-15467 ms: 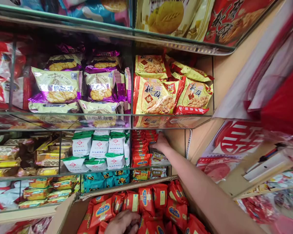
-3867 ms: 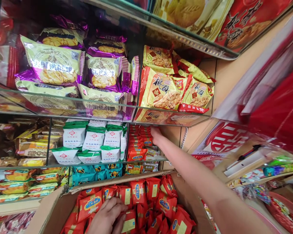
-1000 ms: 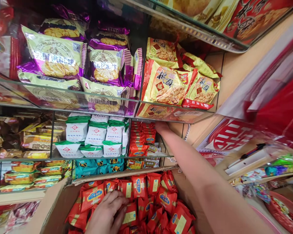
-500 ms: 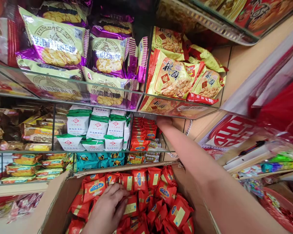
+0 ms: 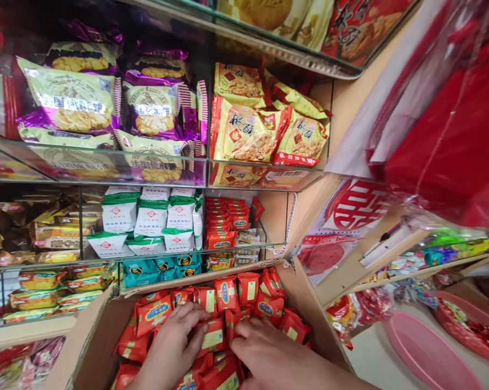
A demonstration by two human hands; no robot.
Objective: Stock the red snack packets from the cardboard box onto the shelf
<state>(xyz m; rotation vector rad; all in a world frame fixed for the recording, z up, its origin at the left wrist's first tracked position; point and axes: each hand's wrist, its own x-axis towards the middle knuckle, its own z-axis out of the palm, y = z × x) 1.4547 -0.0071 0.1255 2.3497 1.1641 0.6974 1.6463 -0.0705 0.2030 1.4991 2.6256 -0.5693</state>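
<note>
A cardboard box [image 5: 309, 309] at the bottom centre is full of red snack packets [image 5: 248, 290] with yellow and blue labels. Both my hands are down inside it. My left hand [image 5: 173, 346] lies over the packets with its fingers curled round one [image 5: 212, 337]. My right hand [image 5: 269, 355] reaches in from the right, its fingertips pressed into the same bunch of packets, close to my left fingers. On the glass shelf above the box stands a stack of the same red packets [image 5: 222, 222], with one packet [image 5: 256, 208] leaning at its right end.
Glass shelves [image 5: 244, 181] hold yellow and purple biscuit bags above, and white-and-green packs [image 5: 149, 219] beside the red stack. A wooden side wall [image 5: 350, 97] bounds the shelves on the right. A pink basin [image 5: 423, 352] and red bags sit at the right.
My right hand has come off the shelf stack and dropped into the box beside my left hand. My left hand stayed on the packets. The view swung slightly right.
</note>
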